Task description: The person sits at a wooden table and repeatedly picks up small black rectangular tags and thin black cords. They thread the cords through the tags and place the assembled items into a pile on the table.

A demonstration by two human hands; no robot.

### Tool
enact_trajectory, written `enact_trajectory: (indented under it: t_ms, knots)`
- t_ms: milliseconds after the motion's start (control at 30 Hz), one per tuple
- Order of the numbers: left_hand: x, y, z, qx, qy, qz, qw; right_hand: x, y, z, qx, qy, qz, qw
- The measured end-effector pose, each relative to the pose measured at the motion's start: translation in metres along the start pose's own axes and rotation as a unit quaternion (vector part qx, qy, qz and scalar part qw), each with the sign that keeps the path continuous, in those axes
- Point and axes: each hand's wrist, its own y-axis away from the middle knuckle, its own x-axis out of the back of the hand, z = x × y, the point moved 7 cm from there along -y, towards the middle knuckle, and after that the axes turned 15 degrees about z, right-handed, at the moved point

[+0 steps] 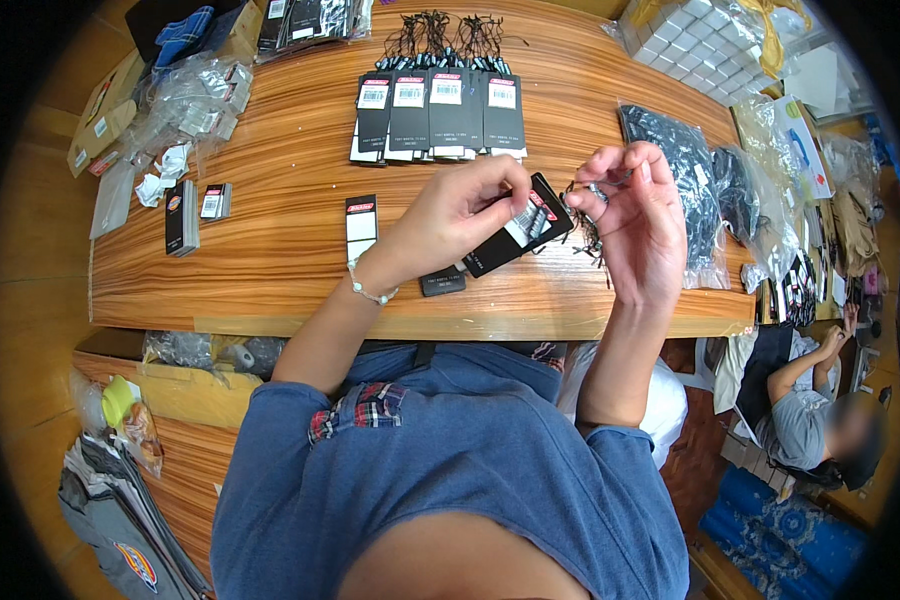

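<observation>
Above the wooden table (pixel 270 285), the person's left hand (pixel 455 205) pinches a black tag (pixel 495 252), while whether the right hand (pixel 642 220) actually grips the dark cords (pixel 588 235) beside it cannot be told, and those bunched strands could knot if one is pulled askew

Held black tag (pixel 515 238), partly hidden

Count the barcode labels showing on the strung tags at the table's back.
4, side by side: leftmost label, second label, third label, rightmost label. Others may be hidden underneath.
</observation>
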Motion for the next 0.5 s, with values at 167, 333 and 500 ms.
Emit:
enact_trajectory:
  t_ms: [167, 333, 500]
  knots:
    - [-0.005, 0.004, 0.008, -0.029, -0.096, -0.004, 0.995, 0.0, 0.001, -0.008, 0.012, -0.002, -0.037, 0.999]
    - [-0.003, 0.003, 0.007, -0.003, -0.099, 0.026, 0.995, 0.008, 0.002, -0.018, 0.106, 0.045, 0.023, 0.993]
    - [0.002, 0.0, 0.048, -0.267, -0.286, 0.086, 0.916, 0.004, 0.007, -0.018, 0.105, 0.086, 0.017, 0.991]
